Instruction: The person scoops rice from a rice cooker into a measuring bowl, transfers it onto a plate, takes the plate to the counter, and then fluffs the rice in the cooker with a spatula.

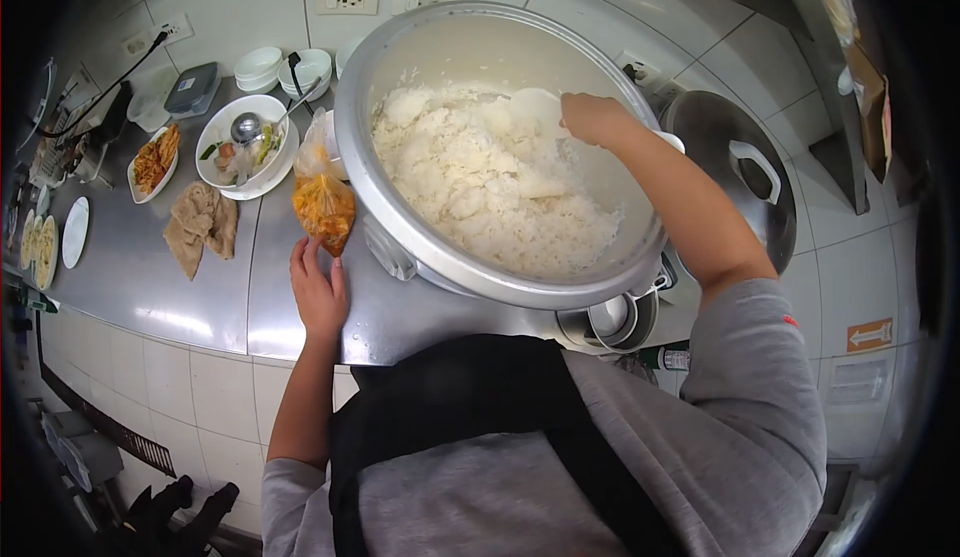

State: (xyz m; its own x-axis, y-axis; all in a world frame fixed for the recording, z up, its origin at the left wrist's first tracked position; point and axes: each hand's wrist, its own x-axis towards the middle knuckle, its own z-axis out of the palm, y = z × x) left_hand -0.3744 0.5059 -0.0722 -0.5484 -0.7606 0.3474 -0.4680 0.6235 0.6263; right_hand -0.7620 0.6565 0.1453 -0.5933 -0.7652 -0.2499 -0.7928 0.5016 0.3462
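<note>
Rice [490, 167], white and clumping, lies in a wide silver metal pot [440, 52] on the stainless-steel counter [300, 327]. It looks soft and sticky; the full pot seems heavy, best gripped at its sides. The right hand [595, 122] closes round a flat white paddle [541, 107]; the left hand [321, 297], loosely open, is at a clear bag [324, 207] of orange food. White tiles [240, 7] cover wall and floor.
</note>
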